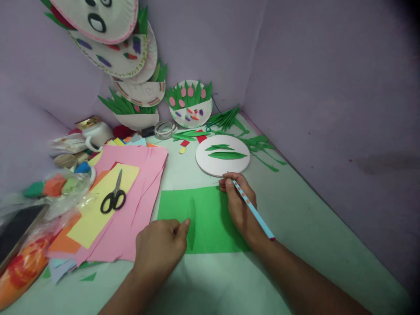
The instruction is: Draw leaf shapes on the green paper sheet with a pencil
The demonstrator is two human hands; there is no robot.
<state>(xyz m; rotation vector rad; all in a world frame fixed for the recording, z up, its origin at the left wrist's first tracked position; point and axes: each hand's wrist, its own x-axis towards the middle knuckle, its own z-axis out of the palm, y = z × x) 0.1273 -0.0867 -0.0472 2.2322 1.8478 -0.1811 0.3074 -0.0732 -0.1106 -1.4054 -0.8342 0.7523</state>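
Note:
My left hand point(164, 245) pinches the edge of a slender green paper leaf point(192, 227) between thumb and finger. The leaf stands upright over a flat sheet of green paper point(210, 210); whether it touches the sheet I cannot tell. In my right hand point(241, 199), at the sheet's upper right corner, is a light blue pencil point(257, 217) with dots, its tip pointing away from me. Just beyond that hand lies a white paper plate point(223, 168) with a few cut green leaves point(227, 155) on it.
Black-handled scissors point(113, 197) rest on yellow paper point(80, 227) over pink sheets point(154, 164) at left. Green paper scraps point(259, 142) lie behind the plate. Several decorated paper plates point(190, 116) stand or hang at the purple wall point(206, 39). A white mug point(100, 133) sits back left.

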